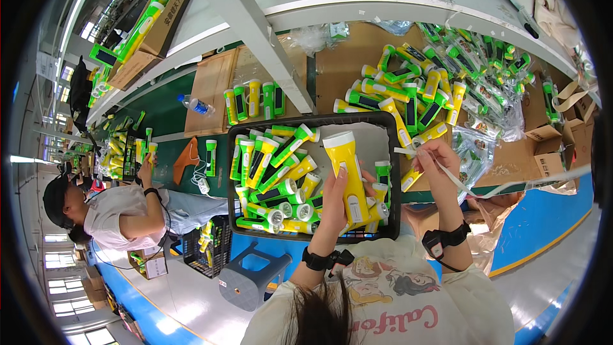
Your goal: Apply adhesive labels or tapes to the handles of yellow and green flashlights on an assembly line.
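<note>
A yellow flashlight (348,176) with a white head stands nearly upright in my left hand (333,201), whose fingers wrap round its body. It is held over a black plastic crate (310,118) filled with several green and yellow flashlights (274,176). To the right of the crate, my right hand (437,165) pinches a thin white strip (405,151). One short end sticks out to the left of the fingers, and the strip trails away to the right. The two hands are apart.
Loose flashlights (412,89) are heaped on cardboard behind the crate, beside plastic-wrapped ones (472,99). A grey shelf post (255,25) slants down near the crate. A grey stool (246,278) stands below. At the left, another person (121,217) handles a flashlight.
</note>
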Demonstrator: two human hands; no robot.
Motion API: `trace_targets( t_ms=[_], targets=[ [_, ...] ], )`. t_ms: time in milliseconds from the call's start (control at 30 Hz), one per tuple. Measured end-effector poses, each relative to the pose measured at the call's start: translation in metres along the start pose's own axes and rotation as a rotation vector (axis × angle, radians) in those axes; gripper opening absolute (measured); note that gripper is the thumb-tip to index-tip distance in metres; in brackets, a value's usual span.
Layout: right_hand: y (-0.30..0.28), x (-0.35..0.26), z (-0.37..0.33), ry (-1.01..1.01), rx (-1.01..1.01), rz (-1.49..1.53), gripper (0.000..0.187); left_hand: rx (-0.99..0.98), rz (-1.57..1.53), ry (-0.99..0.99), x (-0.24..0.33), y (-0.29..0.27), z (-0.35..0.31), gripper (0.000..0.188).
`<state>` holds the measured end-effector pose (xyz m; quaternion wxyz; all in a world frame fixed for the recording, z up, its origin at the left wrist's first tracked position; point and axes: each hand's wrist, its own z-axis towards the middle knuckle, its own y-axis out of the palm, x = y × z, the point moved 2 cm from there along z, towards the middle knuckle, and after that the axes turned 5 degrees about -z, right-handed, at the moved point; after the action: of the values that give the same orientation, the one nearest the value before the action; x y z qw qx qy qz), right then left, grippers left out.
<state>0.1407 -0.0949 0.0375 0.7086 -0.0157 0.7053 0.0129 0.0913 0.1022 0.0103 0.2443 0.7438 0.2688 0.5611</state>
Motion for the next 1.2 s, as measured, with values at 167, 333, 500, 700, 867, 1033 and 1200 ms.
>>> trace_targets(
  t_ms=[167,333,500,700,867,1033,1200],
  targets=[
    [0.041,-0.033,-0.032,-0.131,-0.136,0.155,0.003,0.098,0.012,0.170,0.015,0.013,-0.017,0.038],
    [0.067,-0.031,-0.054,-0.109,-0.194,0.269,0.002,0.082,0.023,0.270,0.019,0.006,-0.034,0.033],
    [0.081,-0.038,-0.071,-0.113,-0.185,0.258,0.004,0.102,0.111,0.252,0.024,0.018,-0.052,0.036],
    [0.081,-0.040,-0.080,-0.098,-0.160,0.176,0.006,-0.002,0.087,0.228,0.015,0.024,-0.064,0.057],
    [0.081,-0.039,-0.082,-0.103,-0.142,0.175,0.007,-0.100,0.175,0.292,0.019,0.028,-0.068,0.055],
    [0.086,-0.047,-0.083,-0.474,0.114,-0.276,0.013,-0.017,0.217,0.272,0.021,0.030,-0.072,0.044],
    [0.081,-0.038,-0.074,-0.535,0.219,-0.511,0.014,-0.011,0.254,0.307,0.014,0.029,-0.066,0.038]
  ],
)
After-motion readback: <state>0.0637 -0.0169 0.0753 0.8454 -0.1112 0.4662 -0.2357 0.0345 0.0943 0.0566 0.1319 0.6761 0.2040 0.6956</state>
